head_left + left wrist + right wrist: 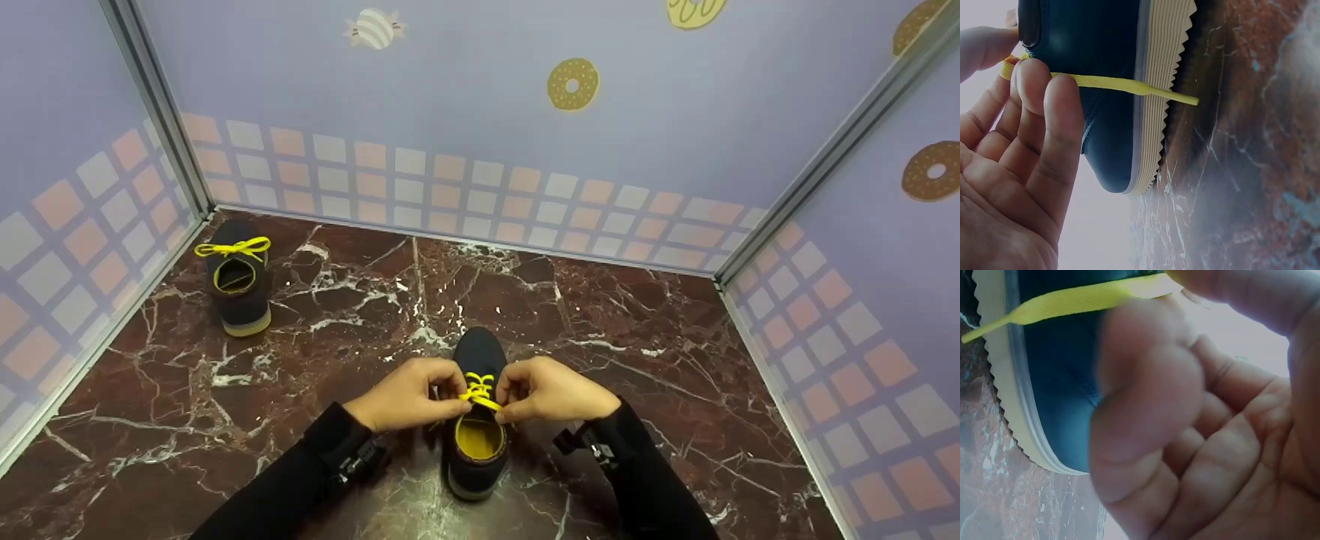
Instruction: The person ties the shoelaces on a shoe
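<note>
A dark shoe [480,352] with a yellow lining stands on the floor, its toe pointing away from me. Over its tongue, the yellow shoelace [486,403] is crossed and looped between my hands. My left hand [416,394] pinches the lace from the left side of the shoe. In the left wrist view, a loose lace end [1112,84] hangs past the fingers across the pale ridged sole [1165,67]. From the right, my right hand [555,390] pinches the lace too, and another lace end [1072,302] trails down the shoe's side in the right wrist view.
A second dark shoe [244,292], its yellow lace tied in a bow [238,248], stands at the back left near the wall corner. Dark red marble floor [337,300] surrounds both shoes. Lilac panels [465,90] with metal posts enclose the back and sides.
</note>
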